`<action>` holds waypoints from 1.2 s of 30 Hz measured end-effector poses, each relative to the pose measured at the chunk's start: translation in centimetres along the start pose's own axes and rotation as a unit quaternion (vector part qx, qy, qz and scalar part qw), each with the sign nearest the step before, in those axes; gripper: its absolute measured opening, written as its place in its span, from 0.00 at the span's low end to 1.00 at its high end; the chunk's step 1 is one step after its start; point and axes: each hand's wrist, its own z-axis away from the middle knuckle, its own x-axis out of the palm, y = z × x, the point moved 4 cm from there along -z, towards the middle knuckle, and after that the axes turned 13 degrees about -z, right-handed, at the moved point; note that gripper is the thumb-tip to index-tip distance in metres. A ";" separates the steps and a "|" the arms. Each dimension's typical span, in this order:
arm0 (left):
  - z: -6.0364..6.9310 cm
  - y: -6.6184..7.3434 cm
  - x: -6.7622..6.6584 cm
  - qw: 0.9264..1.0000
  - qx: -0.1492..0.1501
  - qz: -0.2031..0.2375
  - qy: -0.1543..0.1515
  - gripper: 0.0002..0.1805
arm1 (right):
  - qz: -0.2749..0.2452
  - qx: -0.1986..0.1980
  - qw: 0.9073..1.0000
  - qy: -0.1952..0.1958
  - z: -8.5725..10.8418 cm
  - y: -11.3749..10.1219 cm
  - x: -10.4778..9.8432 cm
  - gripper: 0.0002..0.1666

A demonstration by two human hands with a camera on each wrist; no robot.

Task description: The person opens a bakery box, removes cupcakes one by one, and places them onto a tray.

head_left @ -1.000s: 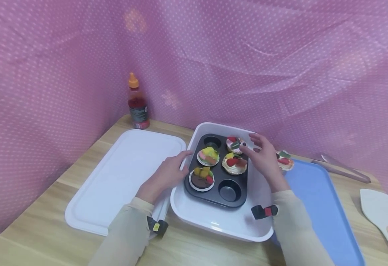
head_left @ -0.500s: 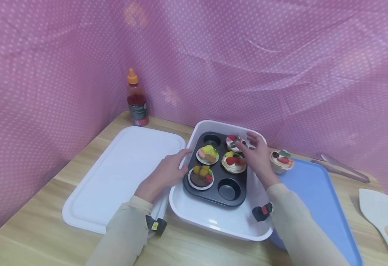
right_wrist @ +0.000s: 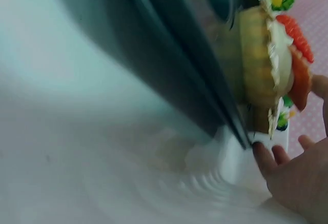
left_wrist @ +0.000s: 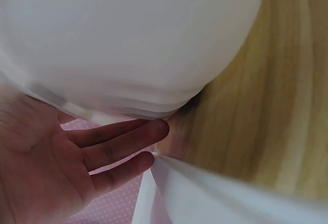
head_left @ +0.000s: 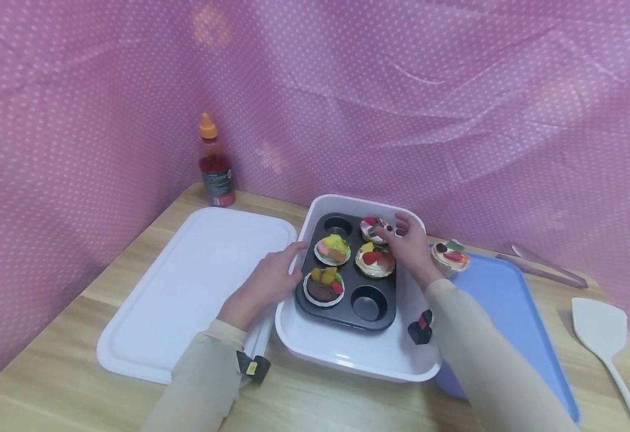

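Pink cloth with white polka dots [head_left: 315,114], draped behind and left of a pale wood-grain tabletop [head_left: 39,366]. Head view. Far left: clear squeeze bottle with orange cap and red contents [head_left: 216,171], upright. Left: white rectangular board with rounded corners [head_left: 196,288]. Centre: deep white rounded tub [head_left: 342,365], containing one dark six-cup muffin pan [head_left: 351,276]. Seated in its cups, four items: chocolate-brown cake with yellow cubes [head_left: 323,290], near left; yellow-green-topped cake [head_left: 333,249], middle left; cream tart with strawberry and brown wedge [head_left: 374,263], middle right; pink-and-white cake with red fruit [head_left: 368,228], far right. Left hand [head_left: 263,282]: fingers extended at the tub's left rim, grasping nothing. Right hand [head_left: 409,243]: fingers spread, unclenched, thumb at the topping of the far right cake. Right: blue rectangular tray [head_left: 509,312]; at its far left corner, one cream-topped cake with strawberry and green leaf [head_left: 449,259]; metal tongs [head_left: 549,275], far right; white long-handled spatula [head_left: 598,327].

Left wrist view. Left hand palm visible, fingers straight, just beside the tub's outer wall; contact uncertain.

Right wrist view. Pan seen edge-on, the cream tart rising from its cup; right hand relaxed, one fingertip by the brown wedge, another by the pan's edge.
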 end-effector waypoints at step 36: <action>-0.3 -0.2 -0.5 1.000 -0.001 0.004 -0.015 0.32 | 0.007 0.017 0.997 -0.071 -1.6 0.8 0.8 0.34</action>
